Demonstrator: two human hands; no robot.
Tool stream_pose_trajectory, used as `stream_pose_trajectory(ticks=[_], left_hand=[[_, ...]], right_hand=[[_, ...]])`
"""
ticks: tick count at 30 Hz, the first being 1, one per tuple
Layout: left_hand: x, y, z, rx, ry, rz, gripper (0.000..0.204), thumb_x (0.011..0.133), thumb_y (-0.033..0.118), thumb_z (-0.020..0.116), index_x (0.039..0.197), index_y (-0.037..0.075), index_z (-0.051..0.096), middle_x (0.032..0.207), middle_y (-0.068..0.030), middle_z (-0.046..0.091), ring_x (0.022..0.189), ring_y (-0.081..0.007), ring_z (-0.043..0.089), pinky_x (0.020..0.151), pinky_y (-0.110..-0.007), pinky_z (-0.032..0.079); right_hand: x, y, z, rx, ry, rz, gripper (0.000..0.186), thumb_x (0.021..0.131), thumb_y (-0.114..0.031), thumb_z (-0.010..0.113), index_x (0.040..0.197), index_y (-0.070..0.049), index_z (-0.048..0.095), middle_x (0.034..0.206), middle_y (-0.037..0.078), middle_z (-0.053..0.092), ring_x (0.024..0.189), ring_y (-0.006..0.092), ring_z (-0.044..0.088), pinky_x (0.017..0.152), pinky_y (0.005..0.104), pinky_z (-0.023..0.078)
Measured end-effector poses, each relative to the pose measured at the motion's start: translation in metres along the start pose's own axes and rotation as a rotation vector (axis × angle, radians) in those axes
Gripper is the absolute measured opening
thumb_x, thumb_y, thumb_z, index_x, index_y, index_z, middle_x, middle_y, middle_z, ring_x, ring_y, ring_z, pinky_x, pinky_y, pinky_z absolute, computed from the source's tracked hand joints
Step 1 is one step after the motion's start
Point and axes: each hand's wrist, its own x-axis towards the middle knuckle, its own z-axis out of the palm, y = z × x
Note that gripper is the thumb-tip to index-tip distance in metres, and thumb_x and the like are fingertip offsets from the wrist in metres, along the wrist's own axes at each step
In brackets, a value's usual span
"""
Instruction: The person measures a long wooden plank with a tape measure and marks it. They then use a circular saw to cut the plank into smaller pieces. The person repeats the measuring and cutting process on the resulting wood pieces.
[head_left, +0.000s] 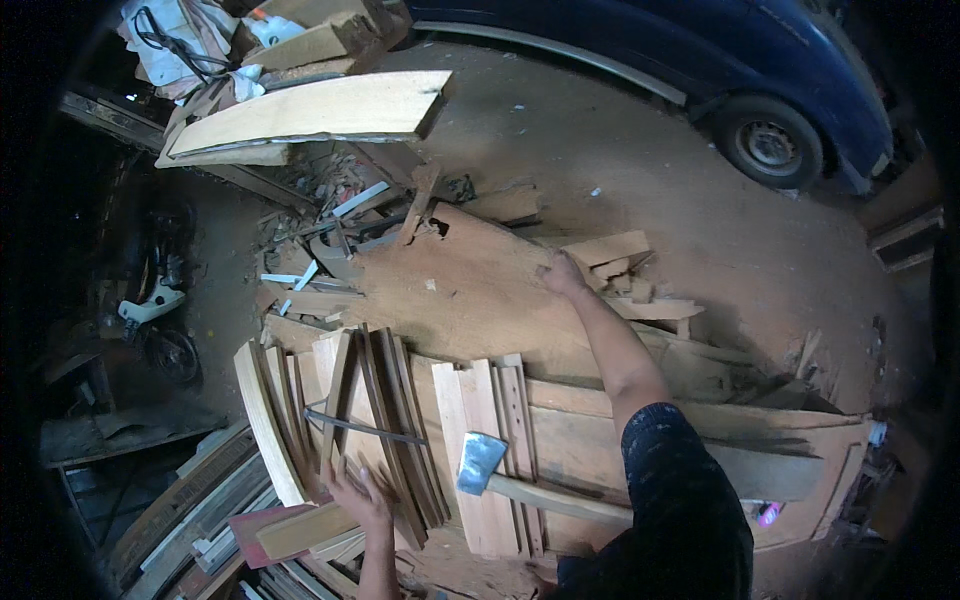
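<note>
My right hand [562, 273] is stretched far forward, its fingers closed at the right edge of a large brown wooden sheet [470, 290]. That sheet has a small dark hole near its far corner. My left hand [360, 495] is low on the left with its fingers apart, over several upright-lying wooden strips [380, 400]. A dark curved bar [365, 425] lies across those strips. Nearer my right arm, an axe [482, 463] with a silvery head and pale wooden handle rests on light planks [455, 400].
A wide pale board [310, 112] lies on a stand at the far left. Offcuts [615, 255] are piled beyond the sheet. Stacked boards [190, 490] fill the lower left. A dark blue vehicle [640, 35] stands far right, and a motorcycle [155, 300] is left.
</note>
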Motion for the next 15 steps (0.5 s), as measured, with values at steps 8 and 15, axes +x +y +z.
stream_pose_trajectory(ticks=[8,15], left_hand=[[0.029,0.018,0.050,-0.016,0.049,-0.016,0.047,0.104,0.026,0.053,0.139,-0.006,0.050,0.161,-0.0362,0.013,0.141,-0.0519,0.032,0.117,-0.057,0.030],[0.027,0.002,0.056,0.010,0.075,0.017,0.045,0.105,0.031,0.053,0.134,-0.004,0.054,0.164,-0.0303,0.014,0.135,-0.0456,0.041,0.113,-0.056,0.033]], right_hand=[[0.095,0.005,0.036,-0.199,-0.251,0.031,0.080,0.089,-0.055,0.065,0.144,0.002,0.052,0.143,0.029,0.055,0.133,0.0413,0.054,0.111,0.0442,0.044],[0.088,-0.022,0.048,-0.262,-0.326,0.121,0.069,0.092,-0.048,0.062,0.145,-0.004,0.054,0.154,0.022,0.047,0.143,0.0350,0.046,0.118,0.0452,0.037]])
